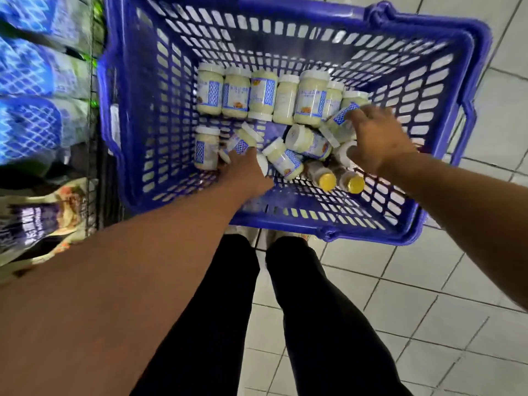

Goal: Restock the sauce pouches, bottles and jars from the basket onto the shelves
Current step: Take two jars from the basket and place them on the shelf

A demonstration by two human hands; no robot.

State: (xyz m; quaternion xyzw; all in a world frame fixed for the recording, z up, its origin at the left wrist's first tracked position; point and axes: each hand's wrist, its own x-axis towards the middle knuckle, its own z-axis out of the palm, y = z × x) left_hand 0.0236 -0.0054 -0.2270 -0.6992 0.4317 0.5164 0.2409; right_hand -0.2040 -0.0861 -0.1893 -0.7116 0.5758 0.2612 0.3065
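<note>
A blue plastic basket (445, 115) stands on the floor in front of my feet. Inside lie several pale cream sauce jars (237, 95) with white lids and blue-patterned labels, plus two bottles with yellow caps (327, 180). My left hand (245, 172) reaches down to a tilted jar (241, 140) at the basket's left, its fingers hidden under the hand and around the jar's lower end. My right hand (377, 138) is over the jars on the right, fingers spread and curling onto a tilted jar (341, 118), thumb by a white lid (344, 151).
A wire shelf (93, 115) runs along the left, stocked with blue-and-white pouches (31, 70) and a darker printed pouch (37, 221) lower down. Pale floor tiles (414, 310) extend to the right and behind. My legs in black trousers (257, 324) stand just before the basket.
</note>
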